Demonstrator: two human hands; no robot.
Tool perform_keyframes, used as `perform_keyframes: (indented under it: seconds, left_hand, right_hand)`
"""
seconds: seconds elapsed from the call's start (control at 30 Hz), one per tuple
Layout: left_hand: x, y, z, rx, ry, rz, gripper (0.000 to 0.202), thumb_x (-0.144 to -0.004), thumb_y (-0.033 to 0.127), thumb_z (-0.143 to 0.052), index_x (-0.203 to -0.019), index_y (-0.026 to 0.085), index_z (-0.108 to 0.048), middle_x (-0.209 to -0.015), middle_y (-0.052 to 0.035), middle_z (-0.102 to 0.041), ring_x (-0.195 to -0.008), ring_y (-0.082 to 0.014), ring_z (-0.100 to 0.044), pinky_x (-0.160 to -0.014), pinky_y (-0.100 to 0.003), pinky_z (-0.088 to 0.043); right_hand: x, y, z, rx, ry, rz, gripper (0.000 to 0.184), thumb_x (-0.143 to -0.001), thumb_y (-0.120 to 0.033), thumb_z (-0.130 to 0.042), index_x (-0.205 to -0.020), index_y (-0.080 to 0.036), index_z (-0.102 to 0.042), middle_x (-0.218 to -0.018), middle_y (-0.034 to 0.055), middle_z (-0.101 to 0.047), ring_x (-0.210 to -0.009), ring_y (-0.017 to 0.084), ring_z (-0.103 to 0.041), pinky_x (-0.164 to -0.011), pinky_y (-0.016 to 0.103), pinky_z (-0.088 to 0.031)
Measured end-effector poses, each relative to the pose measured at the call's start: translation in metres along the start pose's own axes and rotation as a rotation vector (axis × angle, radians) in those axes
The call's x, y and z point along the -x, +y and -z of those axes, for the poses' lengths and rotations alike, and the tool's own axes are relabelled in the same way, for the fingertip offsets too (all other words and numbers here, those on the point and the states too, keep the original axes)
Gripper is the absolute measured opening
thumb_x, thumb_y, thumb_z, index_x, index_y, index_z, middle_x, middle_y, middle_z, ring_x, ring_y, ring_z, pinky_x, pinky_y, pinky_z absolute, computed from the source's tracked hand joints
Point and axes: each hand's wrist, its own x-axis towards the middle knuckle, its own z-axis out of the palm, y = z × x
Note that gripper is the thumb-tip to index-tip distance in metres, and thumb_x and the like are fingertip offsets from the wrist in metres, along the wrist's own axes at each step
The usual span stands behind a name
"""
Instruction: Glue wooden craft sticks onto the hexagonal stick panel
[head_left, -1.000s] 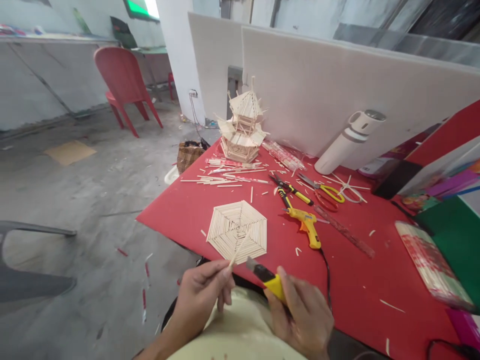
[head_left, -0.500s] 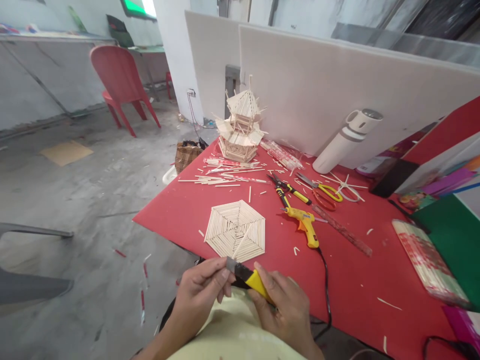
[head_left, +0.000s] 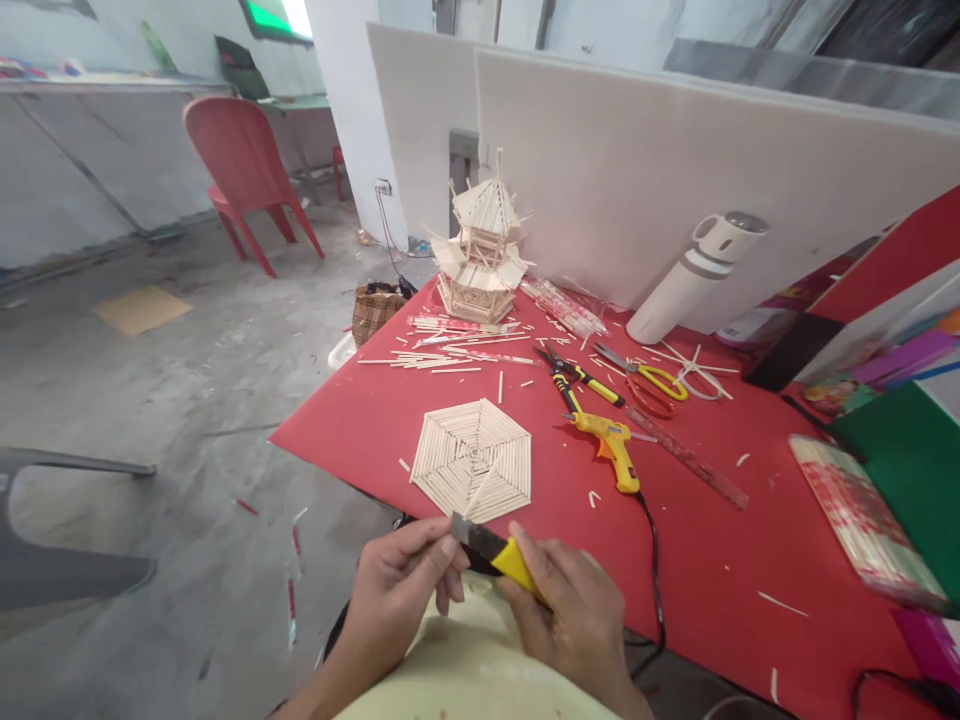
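My right hand [head_left: 566, 600] is wrapped round the yellow and black handle of a utility knife [head_left: 491, 548], its wide grey blade pointing left. At the blade's tip are the pinched thumb and fingers of my left hand [head_left: 412, 580]; what they hold, if anything, is hidden. Just beyond my hands, a flat hexagonal panel of thin wooden sticks [head_left: 442, 455] lies on the red tabletop [head_left: 697, 560]. Right of the panel rests a yellow glue gun [head_left: 611, 445], its black cord running down over the table's near edge.
A stick-built pagoda [head_left: 480, 265] stands at the back amid loose sticks [head_left: 427, 360]. Pliers [head_left: 574, 380], scissors [head_left: 652, 385] and a white flask [head_left: 686, 285] are to its right. A bag of sticks [head_left: 862, 510] lies far right. A red chair [head_left: 240, 165] stands at left.
The view has shifted very slightly. Both hands and the utility knife keep nearly the same pose, and the objects on the table have not moved.
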Motion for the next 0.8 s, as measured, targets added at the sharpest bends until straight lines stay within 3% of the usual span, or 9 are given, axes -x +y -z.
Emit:
perform_keyframes:
  seconds: [0.13,0.27,0.33,0.43,0.53,0.67,0.8]
  left_hand:
    - [0.001,0.000,0.000,-0.054,-0.064,-0.001,0.039,-0.079,0.048,-0.076,-0.066,0.011,-0.073,-0.051,-0.0030,-0.060,-0.043,-0.0102,-0.055,-0.043,-0.019,-0.048]
    - [0.005,-0.011,0.007,-0.040,-0.067,0.016,0.039,-0.083,0.049,-0.072,-0.073,0.012,-0.074,-0.054,-0.0028,-0.061,-0.041,-0.0102,-0.053,-0.038,-0.020,-0.046]
    - [0.005,-0.013,0.007,-0.008,-0.046,0.041,0.039,-0.081,0.051,-0.073,-0.074,0.012,-0.075,-0.055,-0.0027,-0.062,-0.040,-0.0105,-0.053,-0.036,-0.020,-0.046]
    - [0.001,-0.013,0.004,0.013,-0.009,0.059,0.038,-0.076,0.050,-0.078,-0.075,0.012,-0.075,-0.059,-0.0039,-0.065,-0.042,-0.0114,-0.056,-0.039,-0.021,-0.049]
    - [-0.001,-0.013,0.003,0.011,-0.012,0.041,0.035,-0.077,0.047,-0.078,-0.076,0.012,-0.075,-0.059,-0.0036,-0.065,-0.042,-0.0111,-0.057,-0.040,-0.021,-0.049]
    - [0.004,-0.013,0.004,-0.022,-0.094,0.041,0.036,-0.083,0.047,-0.072,-0.071,0.012,-0.074,-0.051,-0.0006,-0.059,-0.038,-0.0091,-0.053,-0.040,-0.019,-0.045]
    - [0.004,-0.005,0.007,-0.034,-0.056,0.075,0.036,-0.082,0.048,-0.074,-0.076,0.012,-0.076,-0.057,-0.0024,-0.063,-0.041,-0.0094,-0.055,-0.042,-0.020,-0.045]
  right_hand:
    - [0.001,0.000,-0.005,-0.018,-0.027,-0.026,0.043,-0.097,-0.033,-0.058,-0.137,-0.018,-0.058,-0.080,0.0052,-0.068,-0.066,0.016,-0.061,-0.061,0.026,-0.046]
    - [0.003,0.003,0.000,0.047,0.072,-0.121,0.049,-0.096,-0.028,-0.060,-0.143,-0.018,-0.053,-0.084,0.0067,-0.070,-0.068,0.017,-0.062,-0.062,0.028,-0.046]
    - [0.002,0.005,0.003,0.084,0.096,-0.101,0.052,-0.095,-0.028,-0.062,-0.144,-0.017,-0.051,-0.087,0.0075,-0.071,-0.069,0.018,-0.062,-0.064,0.030,-0.046]
    - [0.001,0.004,0.003,0.061,0.030,-0.005,0.050,-0.095,-0.031,-0.061,-0.143,-0.018,-0.053,-0.084,0.0059,-0.070,-0.068,0.018,-0.062,-0.064,0.030,-0.045]
    - [0.001,0.002,-0.003,0.052,-0.014,-0.026,0.046,-0.097,-0.031,-0.059,-0.140,-0.018,-0.056,-0.081,0.0053,-0.070,-0.067,0.017,-0.062,-0.064,0.029,-0.045]
    - [-0.005,0.016,-0.001,0.113,0.056,-0.232,0.043,-0.097,-0.034,-0.059,-0.137,-0.018,-0.059,-0.094,0.0091,-0.074,-0.076,0.019,-0.066,-0.071,0.029,-0.049]
    - [-0.007,0.068,0.043,0.413,0.261,-0.587,0.053,-0.098,-0.051,-0.051,-0.137,-0.017,-0.060,-0.109,0.0162,-0.073,-0.092,0.029,-0.069,-0.076,0.036,-0.051]
